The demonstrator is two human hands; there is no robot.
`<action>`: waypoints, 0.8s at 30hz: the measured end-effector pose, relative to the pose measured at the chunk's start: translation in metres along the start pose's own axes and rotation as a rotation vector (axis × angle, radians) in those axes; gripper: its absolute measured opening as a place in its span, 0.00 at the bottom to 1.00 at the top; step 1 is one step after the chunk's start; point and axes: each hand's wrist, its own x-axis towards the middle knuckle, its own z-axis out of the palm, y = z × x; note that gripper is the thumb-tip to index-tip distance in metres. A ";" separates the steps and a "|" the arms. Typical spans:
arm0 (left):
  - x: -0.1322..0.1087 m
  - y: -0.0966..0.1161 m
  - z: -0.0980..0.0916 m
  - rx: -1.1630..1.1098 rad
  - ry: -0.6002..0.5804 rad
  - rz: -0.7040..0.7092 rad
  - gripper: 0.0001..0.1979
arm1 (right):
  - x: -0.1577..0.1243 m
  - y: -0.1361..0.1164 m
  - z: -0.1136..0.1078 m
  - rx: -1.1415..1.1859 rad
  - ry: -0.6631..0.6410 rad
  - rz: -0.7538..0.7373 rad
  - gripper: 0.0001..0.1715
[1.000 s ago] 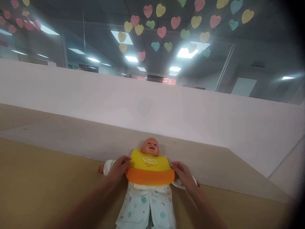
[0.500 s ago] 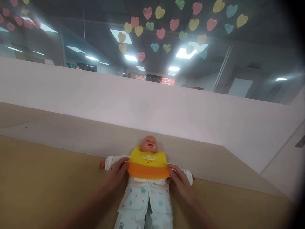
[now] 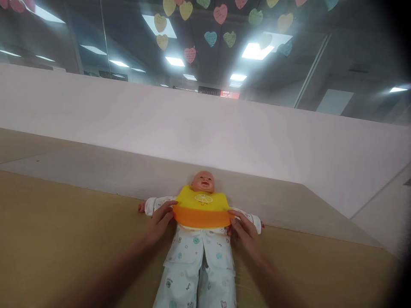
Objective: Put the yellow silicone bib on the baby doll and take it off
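A baby doll (image 3: 199, 256) in white printed clothes lies on its back, arms spread out to both sides. Over its chest lies a yellow bib (image 3: 189, 199) with an orange lower pocket (image 3: 203, 217) and a white citrus-slice print. My left hand (image 3: 163, 217) pinches the bib's edge at the left end of the pocket. At the opposite end, my right hand (image 3: 244, 229) grips the pocket's edge between thumb and fingers. Parts of the doll's sleeves show behind both hands.
The doll lies on a tan table (image 3: 80, 239), its head on a greyish strip (image 3: 109, 167) along the back. Behind rises a white low wall (image 3: 160, 115) topped by glass, with heart-shaped paper notes (image 3: 220, 14) stuck on it.
The view has tilted down slightly, so the doll and bib appear higher. Both hands stay at the bib's two sides, with little movement against it.
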 end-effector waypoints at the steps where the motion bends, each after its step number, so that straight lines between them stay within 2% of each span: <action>1: 0.000 -0.001 -0.001 0.015 -0.042 0.009 0.19 | 0.000 -0.001 0.001 -0.002 0.003 -0.001 0.28; 4: -0.001 0.000 -0.005 0.144 -0.144 0.063 0.23 | 0.000 0.000 0.002 0.021 0.016 -0.010 0.26; 7: -0.002 0.003 -0.006 0.236 -0.166 0.110 0.24 | 0.000 0.000 0.002 0.032 0.022 -0.017 0.25; 13: -0.004 0.003 -0.004 0.194 -0.152 0.130 0.23 | -0.004 -0.007 0.005 0.061 0.055 -0.001 0.25; 20: -0.007 0.017 -0.005 0.130 -0.142 0.093 0.23 | -0.007 -0.021 0.009 0.065 0.095 0.026 0.28; 24: -0.006 0.013 -0.007 0.057 -0.164 0.064 0.25 | -0.009 -0.024 0.010 0.080 0.096 0.035 0.27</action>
